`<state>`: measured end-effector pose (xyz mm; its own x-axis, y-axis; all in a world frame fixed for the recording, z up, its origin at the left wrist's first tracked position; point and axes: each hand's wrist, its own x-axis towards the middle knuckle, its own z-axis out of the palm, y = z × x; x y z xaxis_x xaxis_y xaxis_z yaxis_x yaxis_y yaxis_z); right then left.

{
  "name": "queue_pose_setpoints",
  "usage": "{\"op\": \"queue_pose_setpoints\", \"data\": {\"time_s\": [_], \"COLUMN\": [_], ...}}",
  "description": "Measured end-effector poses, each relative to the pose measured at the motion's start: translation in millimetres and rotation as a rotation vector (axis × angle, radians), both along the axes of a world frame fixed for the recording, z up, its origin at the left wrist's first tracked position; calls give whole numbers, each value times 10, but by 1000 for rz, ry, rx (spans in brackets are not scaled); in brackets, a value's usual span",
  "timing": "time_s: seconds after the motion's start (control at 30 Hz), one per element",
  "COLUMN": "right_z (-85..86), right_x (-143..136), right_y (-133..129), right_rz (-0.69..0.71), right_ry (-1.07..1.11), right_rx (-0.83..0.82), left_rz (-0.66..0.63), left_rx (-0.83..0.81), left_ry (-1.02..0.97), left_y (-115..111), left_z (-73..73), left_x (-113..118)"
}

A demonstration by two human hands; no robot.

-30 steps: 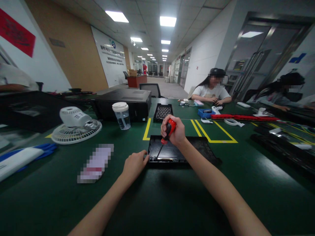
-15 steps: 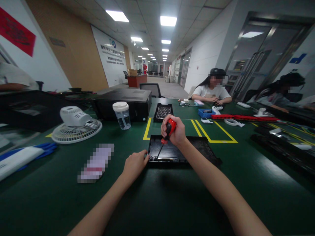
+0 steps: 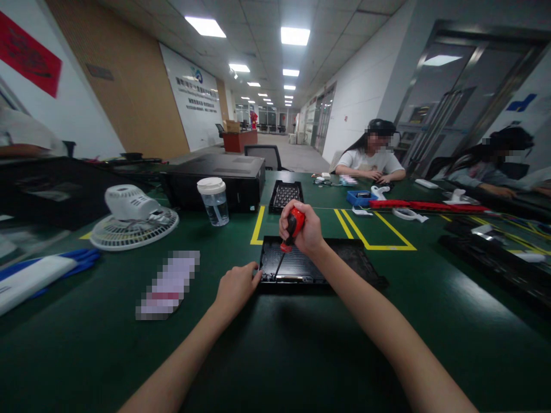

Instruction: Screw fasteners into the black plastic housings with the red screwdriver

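Grips a bulbous, smooth red-and-black plastic screwdriver (image 3: 296,219) in the right hand (image 3: 311,230), with fingers wrapped fully around the handle. Tilts it so as to bring the thin dark shaft down to the near edge of a shallow black rectangular plastic panel (image 3: 301,265), toward the left corner. Bends the left hand (image 3: 235,287) loosely, partly open, with fingertips at that same left corner; cannot tell of any hold there.

Looks glossy and flat across the panel's floor, raised at the rims, with small bright fittings along the near edge. Lies in the middle of a smooth dark green tabletop (image 3: 279,355), just nearer than some yellow tape lines (image 3: 390,248).

Shows, to the left, a white plastic fan with a round slatted grille (image 3: 129,207) and a clear cup with a white lid (image 3: 214,205), near a large black box-shaped case (image 3: 215,167). Has a studded black tray (image 3: 282,210) at the far side and, far right, a co-worker in a white shirt (image 3: 365,162). Opens out beyond into a long room with square white ceiling lights (image 3: 295,36).
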<state>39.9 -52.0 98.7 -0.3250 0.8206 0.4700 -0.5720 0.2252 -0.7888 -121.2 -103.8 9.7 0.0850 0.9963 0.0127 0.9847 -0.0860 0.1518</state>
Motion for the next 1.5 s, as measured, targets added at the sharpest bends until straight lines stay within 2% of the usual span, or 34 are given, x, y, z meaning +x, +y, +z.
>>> {"op": "queue_pose_setpoints", "data": {"time_s": [0.47, 0.77, 1.03, 1.27, 1.5], "right_z": [9, 13, 35, 33, 43], "right_x": [-190, -290, -352, -387, -358], "right_y": [-1, -83, -265, -264, -262], "right_rz": [-15, -115, -294, -368, -439], "right_ry": [-52, -101, -206, -222, -217], "right_rx": [74, 90, 134, 136, 119], "left_rz": [-3, -14, -11, 27, -9], "left_rx": [-2, 25, 11, -42, -4], "left_ry": [2, 2, -11, -9, -11], "left_y": [10, 16, -8, -37, -10], "left_z": [-13, -47, -7, 50, -3], "left_x": [-13, -28, -6, 22, 5]}}
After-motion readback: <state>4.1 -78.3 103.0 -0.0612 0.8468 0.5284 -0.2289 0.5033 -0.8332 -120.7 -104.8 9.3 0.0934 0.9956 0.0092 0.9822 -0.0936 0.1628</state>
